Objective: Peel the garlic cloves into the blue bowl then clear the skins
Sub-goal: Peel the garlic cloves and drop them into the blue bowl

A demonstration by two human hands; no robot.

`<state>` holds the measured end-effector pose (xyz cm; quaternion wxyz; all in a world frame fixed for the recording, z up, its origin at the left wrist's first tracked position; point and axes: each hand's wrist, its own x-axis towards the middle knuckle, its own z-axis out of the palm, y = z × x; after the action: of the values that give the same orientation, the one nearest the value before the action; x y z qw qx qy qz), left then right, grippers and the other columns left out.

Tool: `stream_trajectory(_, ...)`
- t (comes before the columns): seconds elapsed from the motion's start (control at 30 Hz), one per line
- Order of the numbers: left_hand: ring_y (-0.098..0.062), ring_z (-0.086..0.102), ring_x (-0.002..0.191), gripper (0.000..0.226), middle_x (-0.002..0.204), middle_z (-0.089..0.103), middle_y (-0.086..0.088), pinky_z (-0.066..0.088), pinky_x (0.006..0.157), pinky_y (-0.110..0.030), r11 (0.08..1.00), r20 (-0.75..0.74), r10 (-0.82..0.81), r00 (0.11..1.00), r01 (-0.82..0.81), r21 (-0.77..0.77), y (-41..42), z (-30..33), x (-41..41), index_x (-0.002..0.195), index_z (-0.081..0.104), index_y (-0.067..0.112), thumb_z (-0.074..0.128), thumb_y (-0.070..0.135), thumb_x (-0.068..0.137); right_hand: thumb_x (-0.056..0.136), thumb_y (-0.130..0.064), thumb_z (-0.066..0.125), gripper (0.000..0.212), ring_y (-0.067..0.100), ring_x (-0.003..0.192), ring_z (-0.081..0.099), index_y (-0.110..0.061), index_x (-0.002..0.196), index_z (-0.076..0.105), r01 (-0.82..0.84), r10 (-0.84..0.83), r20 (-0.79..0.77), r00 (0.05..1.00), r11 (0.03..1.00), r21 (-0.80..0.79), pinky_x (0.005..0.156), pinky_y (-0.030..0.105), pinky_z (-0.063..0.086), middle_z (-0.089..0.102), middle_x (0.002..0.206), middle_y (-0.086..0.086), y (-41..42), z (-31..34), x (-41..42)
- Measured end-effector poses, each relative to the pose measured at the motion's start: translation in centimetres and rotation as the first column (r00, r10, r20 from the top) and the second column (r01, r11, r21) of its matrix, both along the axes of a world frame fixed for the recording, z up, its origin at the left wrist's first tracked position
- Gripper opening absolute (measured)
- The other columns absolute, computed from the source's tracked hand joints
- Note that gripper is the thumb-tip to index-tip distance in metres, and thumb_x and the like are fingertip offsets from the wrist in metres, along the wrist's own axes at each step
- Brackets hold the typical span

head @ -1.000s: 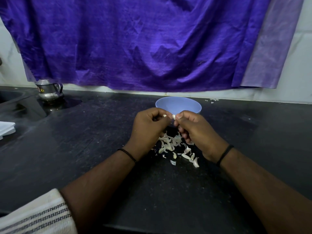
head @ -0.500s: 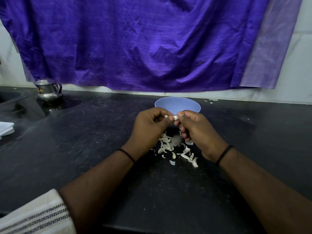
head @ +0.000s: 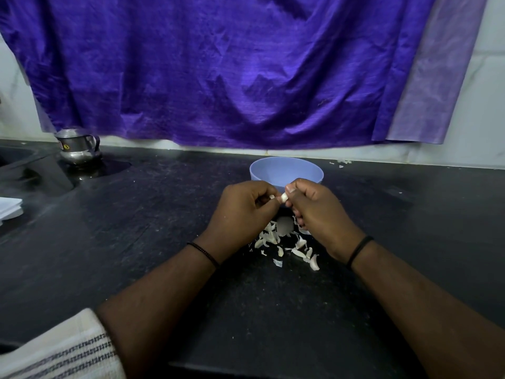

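Before blue bowl [head: 286, 170]: both hands apparently pinch garlic clove [head: 284, 198].

The worktop [head: 136, 242] is dark stone, matt and speckled with pale scuffs. The blue bowl [head: 286, 170] looks like smooth matt plastic. The garlic skins [head: 284, 242] are thin, papery and dry. The small jug [head: 79, 147] is shiny metal. The purple cloth [head: 218, 72] is creased with a slight sheen.

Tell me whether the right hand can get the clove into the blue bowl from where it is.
Probably yes. The right hand pinches the clove just in front of the blue bowl, whose open top has nothing over it. Only the left hand also holds the clove.
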<state>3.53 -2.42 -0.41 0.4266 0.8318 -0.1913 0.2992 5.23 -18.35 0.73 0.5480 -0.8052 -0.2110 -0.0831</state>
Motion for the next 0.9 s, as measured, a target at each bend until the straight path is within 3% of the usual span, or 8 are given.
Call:
stream_trajectory(0.13,-0.002,0.054,0.055,0.01,0.066,0.068,0.007,0.04,0.055,-0.016,0.999,0.014,-0.002,1.0,0.001,0.042,0.11,0.05,-0.07,0.088,0.078,0.018,0.069,0.018,0.091,0.103,-0.025,0.05,0.033,-0.002,0.054,0.046,-0.015,0.073,0.06,0.0,0.0,0.025,1.0,1.0,-0.011,0.064,0.027,0.039,0.054,0.056,-0.019,-0.06,-0.09,0.15)
stream_trajectory(0.33,0.001,0.057,0.057,0.012,0.063,0.064,0.013,0.036,0.055,-0.008,0.998,0.017,0.012,1.0,-0.013,0.059,0.01,0.12,-0.21,0.08,0.077,0.011,0.069,0.012,0.089,0.102,-0.022,0.052,0.033,-0.003,0.052,0.047,-0.021,0.07,0.058,-0.029,0.033,0.066,0.997,0.997,-0.07,0.061,0.023,0.036,0.054,0.053,-0.02,-0.08,-0.05,-0.15)
stream_trajectory(0.57,0.001,0.054,0.047,0.014,0.055,0.066,0.007,0.04,0.05,-0.014,0.995,-0.1,0.001,0.995,-0.011,-0.099,-0.41,0.28,-0.61,0.069,0.075,0.01,0.073,0.009,0.083,0.101,-0.023,0.053,0.038,0.003,0.056,0.044,-0.028,0.063,0.054,-0.015,0.034,0.147,0.989,0.992,-0.125,0.059,0.025,0.039,0.051,0.056,-0.014,-0.15,-0.29,0.11)
stream_trajectory(0.7,-0.002,0.055,0.045,0.014,0.053,0.065,0.004,0.044,0.05,-0.02,0.983,-0.168,0.005,0.986,-0.036,-0.18,-0.61,0.39,-0.83,0.066,0.074,0.009,0.074,0.006,0.079,0.101,-0.024,0.053,0.035,0.002,0.055,0.041,-0.026,0.066,0.052,-0.011,0.037,0.164,0.986,0.988,-0.156,0.055,0.02,0.035,0.048,0.056,-0.013,-0.1,-0.51,0.27)
stream_trajectory(0.9,-0.008,0.056,0.045,0.013,0.052,0.064,0.001,0.045,0.048,-0.024,0.953,-0.255,-0.031,0.966,-0.048,-0.298,-0.7,0.28,-0.59,0.064,0.071,0.008,0.075,0.006,0.077,0.101,-0.024,0.053,0.031,0.004,0.057,0.041,-0.023,0.07,0.053,-0.009,0.036,0.163,0.986,0.987,-0.163,0.057,0.026,0.036,0.048,0.057,-0.013,-0.07,-0.77,0.42)
